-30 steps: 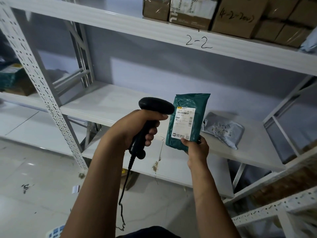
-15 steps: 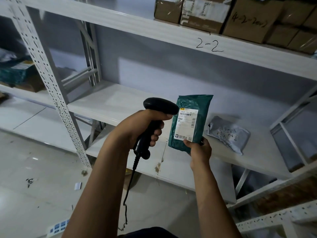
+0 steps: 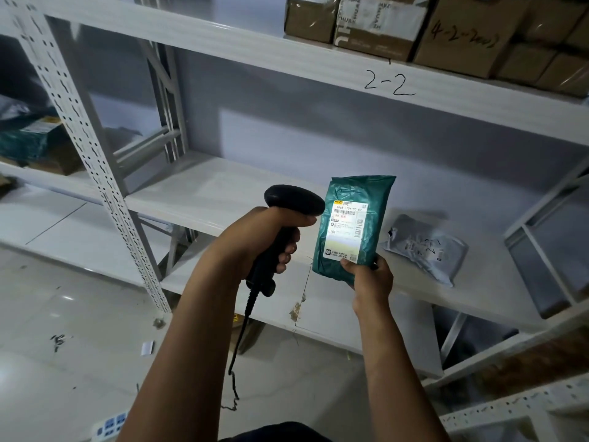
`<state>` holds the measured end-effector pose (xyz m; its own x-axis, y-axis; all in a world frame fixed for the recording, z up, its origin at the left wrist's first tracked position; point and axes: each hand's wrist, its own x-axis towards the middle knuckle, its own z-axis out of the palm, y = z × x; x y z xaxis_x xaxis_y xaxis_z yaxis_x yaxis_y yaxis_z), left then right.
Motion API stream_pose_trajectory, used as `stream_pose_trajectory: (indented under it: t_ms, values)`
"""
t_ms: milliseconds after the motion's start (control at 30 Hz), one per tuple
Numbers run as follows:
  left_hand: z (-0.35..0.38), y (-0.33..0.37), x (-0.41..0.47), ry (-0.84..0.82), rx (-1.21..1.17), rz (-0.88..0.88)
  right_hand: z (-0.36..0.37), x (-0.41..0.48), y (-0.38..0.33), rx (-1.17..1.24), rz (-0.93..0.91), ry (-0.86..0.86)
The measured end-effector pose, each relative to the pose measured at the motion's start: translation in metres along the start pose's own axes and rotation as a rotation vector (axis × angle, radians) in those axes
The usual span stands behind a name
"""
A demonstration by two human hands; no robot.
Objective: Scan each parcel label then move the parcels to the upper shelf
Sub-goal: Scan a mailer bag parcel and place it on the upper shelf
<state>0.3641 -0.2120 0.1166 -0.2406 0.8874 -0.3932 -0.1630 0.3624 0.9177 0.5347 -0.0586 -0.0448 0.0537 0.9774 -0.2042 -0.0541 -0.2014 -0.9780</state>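
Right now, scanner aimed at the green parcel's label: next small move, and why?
Probably lift the green parcel toward the upper shelf with the right hand: the scanner in the left hand faces its brightly lit label, so the scan looks done.

Both bare forearms reach forward from the bottom of the view, side by side. The left hand (image 3: 251, 247) wraps its fingers round the scanner (image 3: 293, 201) handle. The right hand (image 3: 371, 280) grips the upright parcel (image 3: 353, 231) by its lower edge, thumb in front.
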Motion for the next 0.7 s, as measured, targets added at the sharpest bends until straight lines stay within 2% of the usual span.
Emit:
stream_pose_trajectory:
  t_ms: [700]
  values:
    - [-0.01, -0.003, 0.002, 0.011, -0.003, 0.033, 0.011, -0.001, 0.004, 0.0, 0.01, -0.024]
